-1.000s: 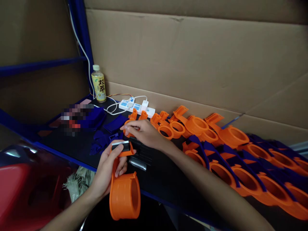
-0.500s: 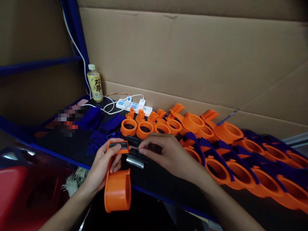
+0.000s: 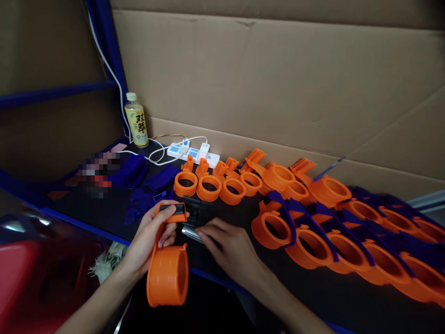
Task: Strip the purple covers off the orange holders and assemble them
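My left hand (image 3: 153, 232) is closed around an orange plastic holder (image 3: 168, 277). Its ring hangs below my fingers, and my thumb presses on a black inset (image 3: 172, 209) in the rectangular end. Lower on the black table, my right hand (image 3: 224, 243) has its fingers together on the right end of a silver metal strip (image 3: 192, 234), partly covering it. Just behind the strip lie black flat pieces (image 3: 200, 209), side by side.
Several orange ring holders (image 3: 186, 184) stand in rows to the back and right, some with blue parts (image 3: 283, 211) attached. Blue plastic pieces (image 3: 162, 178) lie at left. A power strip (image 3: 193, 150) with white cables and a drink bottle (image 3: 136, 121) stand against the cardboard wall (image 3: 278, 83).
My right hand has moved down and slightly left, away from the holder's rectangular end, onto the silver strip. My left hand keeps the holder in nearly the same place.
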The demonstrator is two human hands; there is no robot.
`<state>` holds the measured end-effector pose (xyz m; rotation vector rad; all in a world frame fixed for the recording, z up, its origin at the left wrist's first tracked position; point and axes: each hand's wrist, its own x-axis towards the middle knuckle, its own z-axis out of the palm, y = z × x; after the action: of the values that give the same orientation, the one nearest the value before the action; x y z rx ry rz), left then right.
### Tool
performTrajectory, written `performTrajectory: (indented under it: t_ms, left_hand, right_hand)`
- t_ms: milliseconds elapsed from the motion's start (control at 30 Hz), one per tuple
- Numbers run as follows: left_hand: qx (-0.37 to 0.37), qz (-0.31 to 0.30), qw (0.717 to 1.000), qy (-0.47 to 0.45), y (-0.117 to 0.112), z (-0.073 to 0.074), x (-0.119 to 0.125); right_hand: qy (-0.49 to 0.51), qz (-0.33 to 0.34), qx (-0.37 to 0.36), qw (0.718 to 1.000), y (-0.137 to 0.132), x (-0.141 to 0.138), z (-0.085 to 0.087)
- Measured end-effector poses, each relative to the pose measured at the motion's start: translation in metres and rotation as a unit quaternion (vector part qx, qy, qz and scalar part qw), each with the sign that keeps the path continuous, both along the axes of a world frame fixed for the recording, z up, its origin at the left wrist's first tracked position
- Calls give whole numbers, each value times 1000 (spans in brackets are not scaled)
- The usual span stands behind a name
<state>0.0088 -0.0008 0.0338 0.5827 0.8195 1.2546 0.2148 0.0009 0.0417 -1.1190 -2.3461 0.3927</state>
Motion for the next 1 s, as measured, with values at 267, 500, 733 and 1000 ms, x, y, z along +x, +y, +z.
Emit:
performTrajectory:
  t_ms: [267,500,733,1000]
  left_hand:
    - [8,-72,997,38,-4,-7,6]
    - [33,68,997,-1,2,5,-11]
    - [24,65,997,-38,0,2,-8]
    - [21,73,995,-57,-2,1,7]
  right_hand:
    - [24,-9,87,996,8,-20,25]
    - [24,-114,57,992,30,-18,5]
    - [-87,-139,66,984,29,-33,-14]
    - [72,-77,-77,991,0,-15,18]
